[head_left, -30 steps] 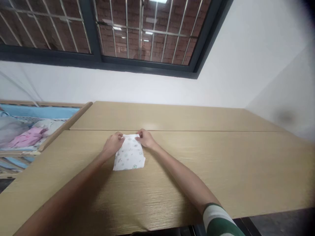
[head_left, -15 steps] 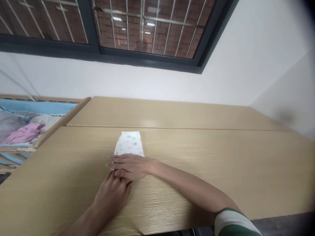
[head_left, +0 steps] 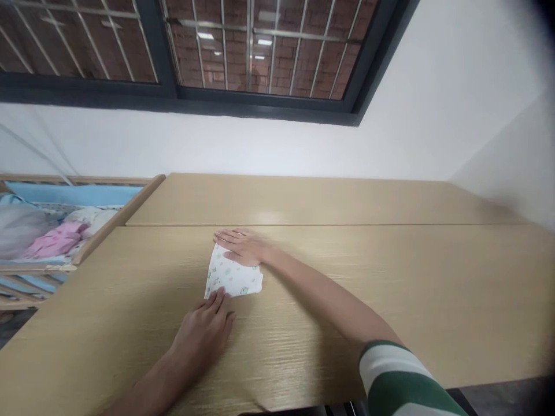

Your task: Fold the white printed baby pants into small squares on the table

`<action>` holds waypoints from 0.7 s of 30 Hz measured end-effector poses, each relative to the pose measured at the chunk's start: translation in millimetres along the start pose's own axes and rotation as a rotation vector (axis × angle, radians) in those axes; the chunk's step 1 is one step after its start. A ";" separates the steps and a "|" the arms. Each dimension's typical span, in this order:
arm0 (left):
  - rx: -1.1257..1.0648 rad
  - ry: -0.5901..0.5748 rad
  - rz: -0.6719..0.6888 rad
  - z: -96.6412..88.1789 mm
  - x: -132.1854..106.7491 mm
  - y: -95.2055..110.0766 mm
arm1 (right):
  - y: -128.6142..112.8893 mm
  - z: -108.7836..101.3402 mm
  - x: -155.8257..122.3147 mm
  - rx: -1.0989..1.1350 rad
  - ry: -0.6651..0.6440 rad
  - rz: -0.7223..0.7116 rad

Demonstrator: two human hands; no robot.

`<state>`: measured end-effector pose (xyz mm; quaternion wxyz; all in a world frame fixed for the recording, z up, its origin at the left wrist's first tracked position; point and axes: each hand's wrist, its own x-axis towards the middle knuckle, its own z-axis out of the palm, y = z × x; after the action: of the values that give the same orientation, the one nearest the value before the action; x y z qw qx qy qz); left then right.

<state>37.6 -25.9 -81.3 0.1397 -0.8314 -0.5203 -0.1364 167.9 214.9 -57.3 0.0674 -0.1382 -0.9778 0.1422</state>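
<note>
A small white cloth (head_left: pixel 234 278) with a scattered green print lies flat on the wooden table, its folds too faint to make out. Across its far end rests my right hand (head_left: pixel 243 245), palm down with the fingers stretched out to the left; it hides that edge. My left hand (head_left: pixel 206 323) is at the near edge, its fingertips touching the cloth near the lower left corner. Its fingers are extended and lie side by side, and the thumb is to the right.
The wooden table (head_left: pixel 368 277) has a seam running across toward the back. Beyond its left side stands a wooden crib (head_left: pixel 143 199) with a pink cloth (head_left: pixel 56 240) and other bedding. A white wall (head_left: pixel 277 144) and a dark-framed barred window (head_left: pixel 260 104) rise behind.
My right hand has slid away from my left hand to the far end of the cloth, uncovering its middle and near part. My left hand stays by the near edge.
</note>
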 end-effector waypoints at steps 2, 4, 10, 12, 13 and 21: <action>-0.024 -0.043 0.008 -2.8 3.3 -4.5 | 3.5 -0.4 0.5 -0.024 0.014 0.011; -0.084 -0.083 -0.005 -6.5 6.1 -12.9 | 3.6 -3.2 -1.6 -0.054 0.044 0.053; -0.229 -0.059 -0.005 -7.3 2.6 -63.8 | -33.4 -27.3 -39.6 -0.074 0.274 0.115; -0.235 -0.005 0.038 -0.5 -0.4 -78.3 | -53.5 -34.5 -60.2 -0.040 0.235 0.091; -0.241 0.013 0.063 3.0 -1.2 -83.0 | -62.8 -36.6 -70.6 -0.022 0.193 0.079; -0.575 -0.155 -0.172 -12.9 15.7 -79.3 | -91.8 -20.2 -128.6 0.070 0.100 0.071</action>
<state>-28.4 15.5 -56.4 -0.1534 -0.7977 -0.5379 -0.2254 270.9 98.3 -22.8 0.1160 -0.1775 -0.9621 0.1717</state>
